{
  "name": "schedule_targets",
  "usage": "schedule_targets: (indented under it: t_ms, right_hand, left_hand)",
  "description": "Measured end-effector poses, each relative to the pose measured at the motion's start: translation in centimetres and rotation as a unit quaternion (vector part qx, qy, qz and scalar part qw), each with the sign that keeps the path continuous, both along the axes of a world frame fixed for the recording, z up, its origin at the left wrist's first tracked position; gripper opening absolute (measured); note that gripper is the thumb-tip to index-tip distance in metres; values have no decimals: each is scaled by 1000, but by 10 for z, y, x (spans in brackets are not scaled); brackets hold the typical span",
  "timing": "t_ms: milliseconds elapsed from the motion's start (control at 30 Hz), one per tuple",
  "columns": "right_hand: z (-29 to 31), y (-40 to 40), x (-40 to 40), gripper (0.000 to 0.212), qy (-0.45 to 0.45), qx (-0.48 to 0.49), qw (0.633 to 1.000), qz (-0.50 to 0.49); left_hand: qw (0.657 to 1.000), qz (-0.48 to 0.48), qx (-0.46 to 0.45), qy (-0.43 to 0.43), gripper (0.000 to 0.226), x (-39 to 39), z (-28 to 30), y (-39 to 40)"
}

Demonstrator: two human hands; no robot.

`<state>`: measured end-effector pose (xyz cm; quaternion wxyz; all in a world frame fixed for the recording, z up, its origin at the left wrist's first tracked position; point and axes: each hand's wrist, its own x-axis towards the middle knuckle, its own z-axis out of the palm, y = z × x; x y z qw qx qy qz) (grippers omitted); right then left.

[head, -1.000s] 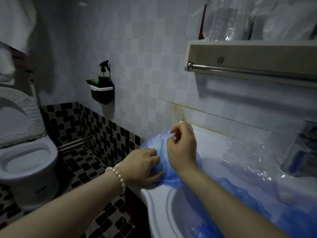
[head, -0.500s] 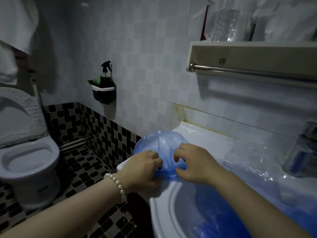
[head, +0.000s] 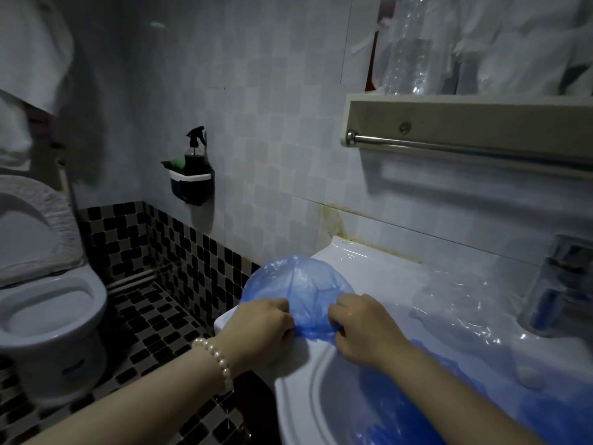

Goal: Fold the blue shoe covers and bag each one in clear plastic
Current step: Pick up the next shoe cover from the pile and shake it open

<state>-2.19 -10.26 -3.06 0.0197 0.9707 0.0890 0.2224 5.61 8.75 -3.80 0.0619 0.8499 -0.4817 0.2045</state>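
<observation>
Thin, crinkled blue plastic shoe cover (head: 296, 284) puffed into a dome on the left rim of the white ceramic sink (head: 295, 393), near the back corner. Left hand (head: 260, 329) w/ fingers curled, pinching the cover's near left edge against the rim; pearl bead bracelet (head: 215, 358) on that wrist. Right hand (head: 362, 329) w/ fingers curled under, gripping the cover's near right edge just beside the left hand. Gathered blue edge bunched btwn the 2 hands.

More loose blue plastic shoe covers (head: 404, 415) heaped in the basin, under the right forearm and spreading to the right. Sheet of crumpled clear plastic (head: 455, 303) lying on the sink deck to the right of the cover, reaching toward the chrome faucet (head: 558, 284) at the right edge.

White toilet (head: 48, 313) w/ seat raised at far left, above black-and-white mosaic floor tile (head: 144, 322). Dark spray bottle (head: 195, 155) standing upright in a dark wall-mounted holder w/ white band (head: 191, 184) on the pale tiled wall. Beige wall shelf (head: 465, 114) w/ metal towel bar (head: 475, 149) upper right; clear plastic bags (head: 407, 53) on top of it, contents too dim to tell. White towel (head: 29, 49) hanging upper left.
</observation>
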Motion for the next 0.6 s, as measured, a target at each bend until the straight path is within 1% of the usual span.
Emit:
schedule_targets:
  t_ms: [67, 100, 133, 200, 267, 333, 400, 467, 500, 533, 600]
  right_hand:
    - [2, 1, 1, 17, -53, -11, 999, 8]
    - [5, 3, 1, 21, -86, 13, 996, 10]
    - [12, 6, 1, 23, -130, 55, 990, 13]
    - [26, 14, 5, 24, -231, 161, 959, 16]
    - [44, 27, 9, 22, -302, 295, 906, 24]
    - [56, 44, 18, 18, -317, 407, 856, 28]
    - [55, 61, 31, 25, -287, 466, 837, 15]
    - [40, 73, 43, 26, -247, 472, 846, -4]
    - [31, 75, 47, 24, -228, 458, 859, -15]
    - [25, 76, 49, 27, -213, 437, 874, -26]
    - [16, 70, 53, 46, -201, 360, 910, -44]
  left_hand:
    - [1000, -5, 18, 14, 56, -6, 7, -3]
    - [1000, 8, 19, 15, 60, -8, 15, -4]
    - [1000, 19, 16, 16, 56, -9, 24, -5]
    - [999, 28, -16, 14, 33, -10, 48, -7]
    - [996, -3, -87, -6, 18, -9, 65, -8]
    - [988, -24, -153, -12, 11, 0, 63, -11]
    - [983, -34, -177, -18, 9, 7, 47, -16]
    - [983, -39, -177, -30, 15, 14, 26, -21]
    - [984, -38, -168, -34, 20, 17, 15, -23]
    - [987, -34, -153, -39, 23, 19, 6, -23]
    - [989, -36, -136, -54, 29, 21, -7, -22]
